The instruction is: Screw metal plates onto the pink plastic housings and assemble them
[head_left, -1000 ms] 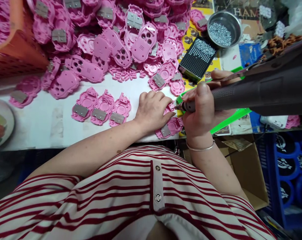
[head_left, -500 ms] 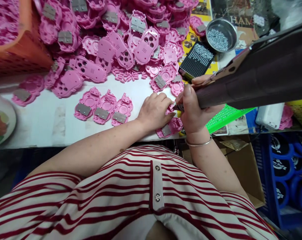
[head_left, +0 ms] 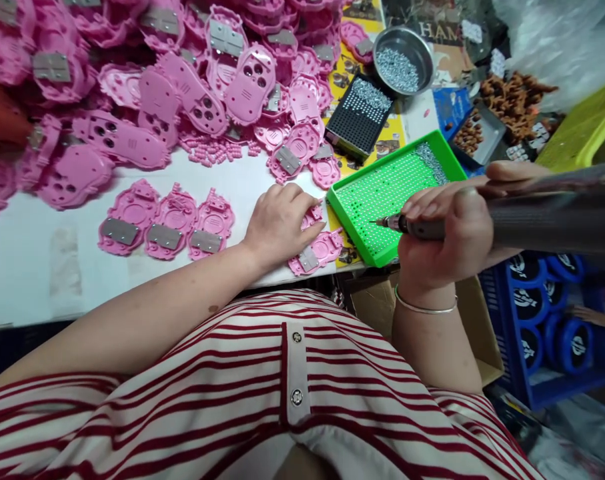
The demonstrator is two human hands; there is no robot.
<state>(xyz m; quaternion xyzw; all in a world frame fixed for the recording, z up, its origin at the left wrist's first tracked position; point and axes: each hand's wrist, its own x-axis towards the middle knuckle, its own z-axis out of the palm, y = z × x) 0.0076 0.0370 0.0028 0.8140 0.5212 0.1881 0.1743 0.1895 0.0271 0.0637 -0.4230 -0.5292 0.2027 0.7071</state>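
Note:
My right hand [head_left: 447, 233] is wrapped round a dark electric screwdriver [head_left: 547, 213]. Its thin bit points left over the green perforated screw tray [head_left: 355, 200], where small screws lie in holes and in a heap at the far corner. My left hand [head_left: 282, 220] presses a pink plastic shell [head_left: 312, 215] to the table, thumb and fingers on its edge; most of that shell is hidden. Just below lies another pink shell with a metal plate [head_left: 309, 259]. Left of my left hand, three pink shells with metal plates [head_left: 167, 223] stand in a row.
A large pile of pink shells [head_left: 182, 93] covers the back left. Behind the green tray are a black perforated screw tray [head_left: 359, 123] and a steel bowl of screws [head_left: 399, 63]. Brown small parts [head_left: 512, 100] lie at the back right. A blue crate [head_left: 532, 373] stands below right.
My right hand has moved the screwdriver right, away from the shell at my left hand, to above the green tray. My left hand stays on the shell. The view has shifted right.

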